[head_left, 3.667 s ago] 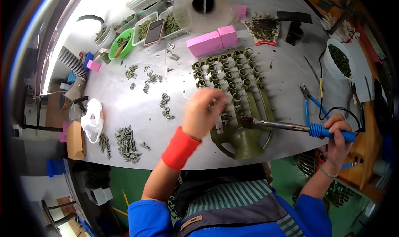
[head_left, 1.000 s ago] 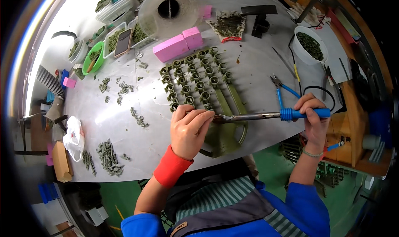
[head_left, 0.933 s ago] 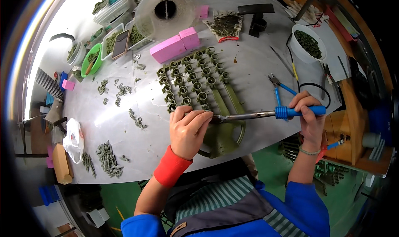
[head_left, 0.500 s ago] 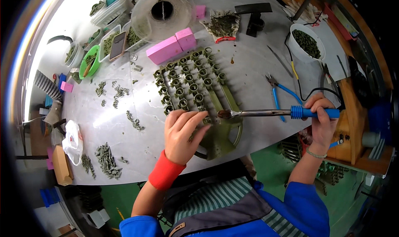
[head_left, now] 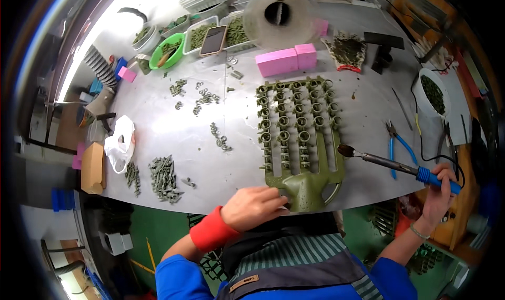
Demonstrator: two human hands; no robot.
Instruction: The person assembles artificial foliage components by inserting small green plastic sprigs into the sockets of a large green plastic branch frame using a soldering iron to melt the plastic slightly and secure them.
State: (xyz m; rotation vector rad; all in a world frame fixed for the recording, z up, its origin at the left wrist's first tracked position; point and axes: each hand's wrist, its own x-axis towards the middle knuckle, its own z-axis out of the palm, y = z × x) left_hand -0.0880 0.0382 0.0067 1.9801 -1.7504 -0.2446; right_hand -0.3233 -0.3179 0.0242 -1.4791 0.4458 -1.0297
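A green frame (head_left: 301, 187) with a rounded cup-like end toward me lies on the table, its long bars carrying rows of small green ring-shaped parts (head_left: 300, 108). My left hand (head_left: 258, 206), with a red wristband, is at the near left of that cup end. Its fingers are pressed together; whatever they may hold is hidden. To the right, my right hand (head_left: 440, 199) grips the blue handle of a soldering iron (head_left: 392, 163). The iron's dark, spoon-like tip is just right of the frame, raised and apart from the rings.
Loose grey-green parts (head_left: 165, 179) lie in piles at the left. Pink blocks (head_left: 279, 62), a phone (head_left: 213, 40), tubs and a green bowl (head_left: 167, 61) stand at the back. Blue-handled pliers (head_left: 392, 147), a corded cable and a white bucket (head_left: 434, 92) are at the right.
The view has shifted, so the table things appear farther right. My left hand has moved from the ring rows back to the cup end, its fingers closing. The iron now tilts, tip up.
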